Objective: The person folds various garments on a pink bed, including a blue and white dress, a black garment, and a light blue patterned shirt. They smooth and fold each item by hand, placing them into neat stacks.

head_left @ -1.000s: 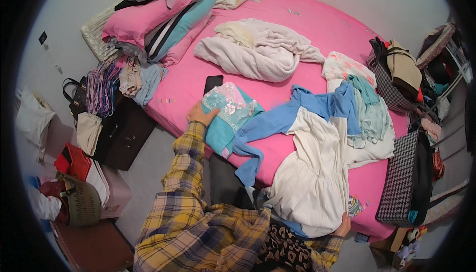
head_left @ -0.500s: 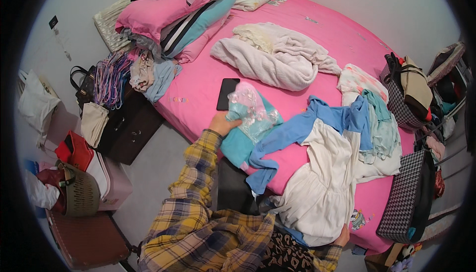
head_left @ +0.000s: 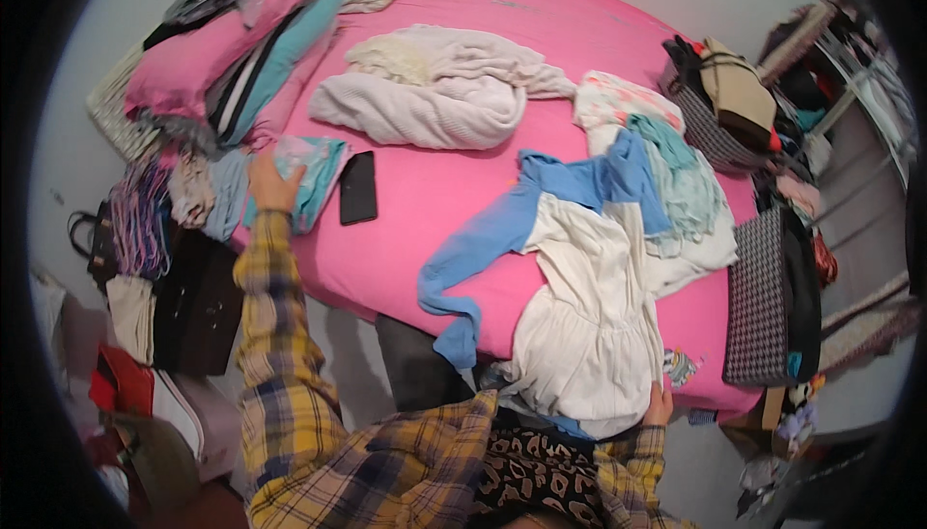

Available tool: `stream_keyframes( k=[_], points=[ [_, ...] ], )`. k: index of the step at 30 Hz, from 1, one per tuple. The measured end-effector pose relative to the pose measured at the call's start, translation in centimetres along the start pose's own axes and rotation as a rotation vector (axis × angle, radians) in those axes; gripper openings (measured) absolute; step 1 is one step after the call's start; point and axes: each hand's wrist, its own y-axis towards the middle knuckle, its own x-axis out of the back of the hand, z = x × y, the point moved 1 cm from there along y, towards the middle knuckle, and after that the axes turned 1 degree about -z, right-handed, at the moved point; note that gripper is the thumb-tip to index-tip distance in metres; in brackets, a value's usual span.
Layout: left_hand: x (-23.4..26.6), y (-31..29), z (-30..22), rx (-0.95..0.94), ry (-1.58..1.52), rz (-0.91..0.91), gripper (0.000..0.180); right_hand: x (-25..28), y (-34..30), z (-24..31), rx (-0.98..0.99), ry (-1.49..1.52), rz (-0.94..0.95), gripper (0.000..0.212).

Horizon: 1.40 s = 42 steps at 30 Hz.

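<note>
My left hand (head_left: 273, 184) holds a folded teal-and-pink garment (head_left: 319, 174) with a shiny, pale front at the bed's left edge, thumb over its top. That garment lies against a light blue folded cloth (head_left: 228, 186). Just right of it rests a black phone (head_left: 358, 187). A long-sleeved dress (head_left: 589, 302), white with blue shoulders and sleeves, is spread on the bed's near side, one sleeve bent toward the near edge. At its lower right hem my right hand (head_left: 659, 405) is closed on the fabric, its fingers partly hidden.
A cream knit blanket (head_left: 425, 109) lies bunched mid-bed on the pink sheet (head_left: 415, 259). Pillows (head_left: 183, 70) are stacked far left. Mint and white clothes (head_left: 681, 191) lie right of the dress, beside houndstooth boxes (head_left: 758, 307). Hangers (head_left: 142, 210) sit on a dark cabinet (head_left: 196, 302).
My left hand has carried the folded teal-and-pink garment leftward from beside the phone to the light blue cloth. The view has shifted right. My right hand stays at the dress hem.
</note>
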Motion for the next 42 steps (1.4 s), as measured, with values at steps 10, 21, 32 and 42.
stream_keyframes(
  k=[10,21,32,42],
  points=[
    [-3.1,-13.5,-27.5,0.282,-0.69,0.762,0.047,-10.3,7.9,13.0,0.513,-0.158,0.108,0.021],
    [4.8,-18.9,-12.8,0.581,-0.851,0.466,0.028,-23.2,11.1,15.4,0.533,-0.538,0.356,0.034],
    [5.2,-25.2,-10.4,0.778,-0.938,0.584,0.027,-23.3,8.7,18.6,0.622,-0.433,0.355,0.054],
    [9.9,-19.7,-12.0,0.924,-1.466,0.395,0.026,-28.5,9.2,22.5,-0.126,0.553,0.796,0.041]
  ],
)
